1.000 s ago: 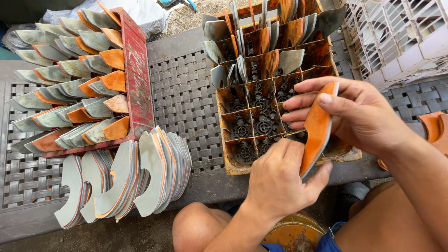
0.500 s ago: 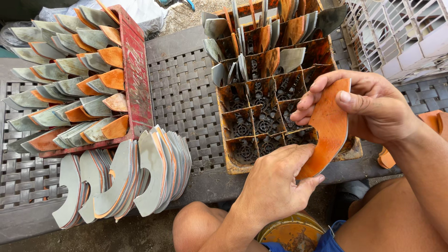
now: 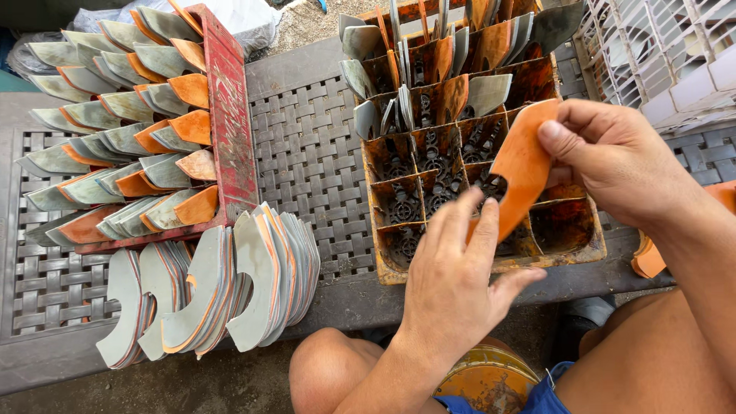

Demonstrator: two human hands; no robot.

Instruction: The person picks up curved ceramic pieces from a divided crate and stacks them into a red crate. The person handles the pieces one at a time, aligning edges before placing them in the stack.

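Observation:
My right hand (image 3: 613, 157) holds a curved orange-painted blade (image 3: 521, 172) by its upper end, over the near compartments of an orange divided crate (image 3: 563, 257). My left hand (image 3: 456, 280) is spread with its fingertips against the blade's lower end. The crate's far compartments hold several grey and orange blades (image 3: 429, 69) standing upright. Its near cells show only their grated bottoms.
A red crate (image 3: 230, 130) at the left is packed with grey and orange blades. Stacks of loose grey blades (image 3: 230, 287) lean at the table's near edge. A white plastic crate (image 3: 675, 54) sits at the far right. A rusty yellow can (image 3: 491, 379) stands between my knees.
My right hand turned the blade from edge-on to flat side up and lifted it slightly. My left hand opened its fingers and rose to the blade's lower end.

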